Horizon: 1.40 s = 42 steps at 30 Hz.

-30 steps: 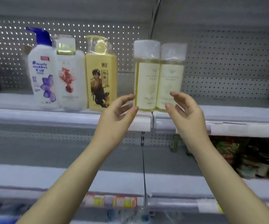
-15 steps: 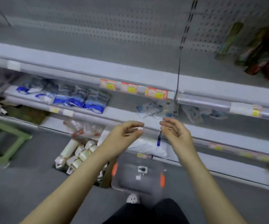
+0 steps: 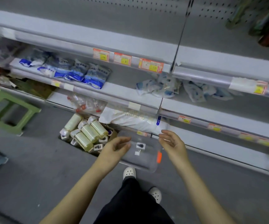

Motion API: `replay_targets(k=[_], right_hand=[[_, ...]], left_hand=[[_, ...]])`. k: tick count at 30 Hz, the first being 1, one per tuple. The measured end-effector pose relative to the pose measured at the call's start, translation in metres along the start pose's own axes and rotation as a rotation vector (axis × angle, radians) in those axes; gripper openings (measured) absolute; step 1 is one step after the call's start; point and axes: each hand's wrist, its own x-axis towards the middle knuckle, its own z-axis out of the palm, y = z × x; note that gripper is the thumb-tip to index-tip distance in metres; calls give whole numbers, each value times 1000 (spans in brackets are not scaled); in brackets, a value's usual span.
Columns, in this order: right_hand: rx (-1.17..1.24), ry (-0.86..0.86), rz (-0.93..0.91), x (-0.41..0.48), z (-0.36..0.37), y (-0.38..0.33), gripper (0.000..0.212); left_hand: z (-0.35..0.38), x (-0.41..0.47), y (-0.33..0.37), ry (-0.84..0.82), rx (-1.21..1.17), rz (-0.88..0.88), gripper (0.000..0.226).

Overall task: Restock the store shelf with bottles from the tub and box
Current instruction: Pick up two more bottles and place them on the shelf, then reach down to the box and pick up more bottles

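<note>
bottles (image 3: 86, 134): pale yellow, white-wrapped caps, lying on their sides, packed tight in the box (image 3: 113, 133) on the floor; probably laid flat because they stand taller than the box walls; a few smaller white items sit wedged under them, too blurred to name
box sits at 9 o'clock of the tub (image 3: 146, 165), touching or just beside it, can't tell which; both pushed up against the shelf base, so stock is within a downward reach
tub: clear plastic, orange latch on its 3 o'clock side; I see only label stickers inside, no bottles; looks empty, so my read is the box is the remaining supply
left hand (image 3: 114, 149) hangs over the tub's 9 o'clock edge; fingers (image 3: 124, 140) loosely curled, holding nothing; bottles at its 10 o'clock
right hand (image 3: 174, 146) over the tub's 2 o'clock corner; fingers (image 3: 166, 135) relaxed, slightly apart, holding nothing
both palms face inward, hands apart; judgement: set up for a two-handed pickup
store shelf (image 3: 130, 34) at 12 o'clock: wide bare board; lots left to fill
lower tiers: blue packets (image 3: 82, 73) at 11 o'clock; white bag (image 3: 130, 118) on the bottom tier just behind the tub
green stool (image 3: 9, 110) at 9 o'clock, well apart
</note>
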Motion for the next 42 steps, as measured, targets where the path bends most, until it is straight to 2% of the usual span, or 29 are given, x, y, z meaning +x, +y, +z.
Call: replay_targets(k=[4,12,17,28,32,37,42], right_hand=[[-25,-55,36,-2,8,23,27],[-117,-34,120,5,35,53,29],[-174,48,169,19,63,61,33],[-382,42,309,64,157,96,38],[-526,12,377,92,168,139,43],[-758,-163,466,140,169,222,47],[-966,-300,509,210,167,311,57]], left_hand=[[4,-8,-21,19,-3,-32,19],[-19,-5,-57,48,-32,-107,25],[-48,19,-80,-12,-28,-136,30],[-132,92,-133,-11,-49,-214,30],[-135,124,-178,18,-64,-296,31],[-101,170,-261,87,-64,-402,34],[-44,219,-353,10,-32,-465,35]])
